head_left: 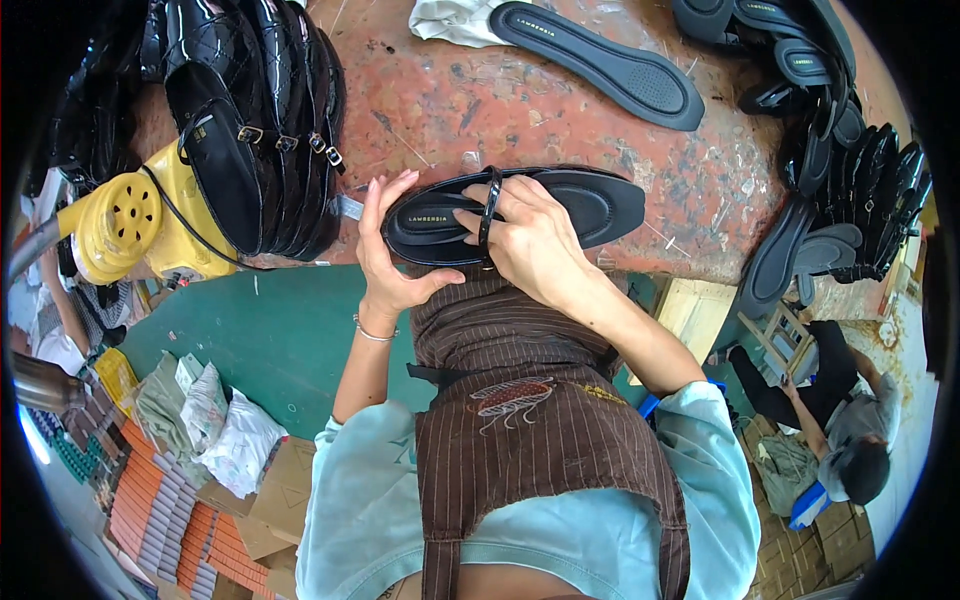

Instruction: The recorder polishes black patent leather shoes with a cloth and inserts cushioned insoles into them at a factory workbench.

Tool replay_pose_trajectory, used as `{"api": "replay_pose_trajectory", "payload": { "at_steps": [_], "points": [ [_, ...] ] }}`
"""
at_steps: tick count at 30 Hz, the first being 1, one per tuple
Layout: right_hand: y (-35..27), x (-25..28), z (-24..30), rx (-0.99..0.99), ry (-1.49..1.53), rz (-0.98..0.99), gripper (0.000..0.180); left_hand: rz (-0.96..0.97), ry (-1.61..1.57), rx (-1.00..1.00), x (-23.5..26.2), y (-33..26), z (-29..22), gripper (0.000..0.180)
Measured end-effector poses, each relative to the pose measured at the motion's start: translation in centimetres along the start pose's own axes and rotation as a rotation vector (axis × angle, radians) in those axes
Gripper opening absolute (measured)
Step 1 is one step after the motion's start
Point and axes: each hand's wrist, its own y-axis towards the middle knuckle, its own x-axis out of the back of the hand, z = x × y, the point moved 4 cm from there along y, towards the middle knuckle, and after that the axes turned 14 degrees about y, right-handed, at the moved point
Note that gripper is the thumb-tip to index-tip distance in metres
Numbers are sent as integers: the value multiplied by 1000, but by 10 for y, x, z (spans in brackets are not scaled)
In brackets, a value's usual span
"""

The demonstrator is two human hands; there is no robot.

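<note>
A black shoe point(462, 196) lies at the table's near edge, its rounded heel to the left and its squared toe to the right. Inside it is a black padded insole point(428, 222), and a thin glossy strap point(488, 222) crosses over the middle. Around the heel curves my left hand point(385, 245), fingers on the far side and thumb on the near side. My right hand point(535, 235) rests over the middle of the shoe with bent fingers at the strap, some fingertips reaching the insole. That hand covers part of the shoe's interior.
Glossy black strapped shoes point(255, 130) stand in a row at left, beside a yellow machine-like object point(170, 215). A loose insole point(610, 70) and white cloth point(455, 20) lie at the far side. More insoles point(775, 255) and shoes pile up at right. Another person point(855, 430) sits lower right.
</note>
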Motion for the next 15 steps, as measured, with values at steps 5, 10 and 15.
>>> {"api": "replay_pose_trajectory", "payload": {
  "at_steps": [5,10,15],
  "points": [
    [-3,-11,6,15,-161,165,28,72,-201,182,1,-2,3,121],
    [3,-35,-10,263,65,408,44,133,-153,39,7,9,6,88],
    [-1,-42,-2,186,-152,395,43,60,-9,51,3,12,2,35]
  ]
}}
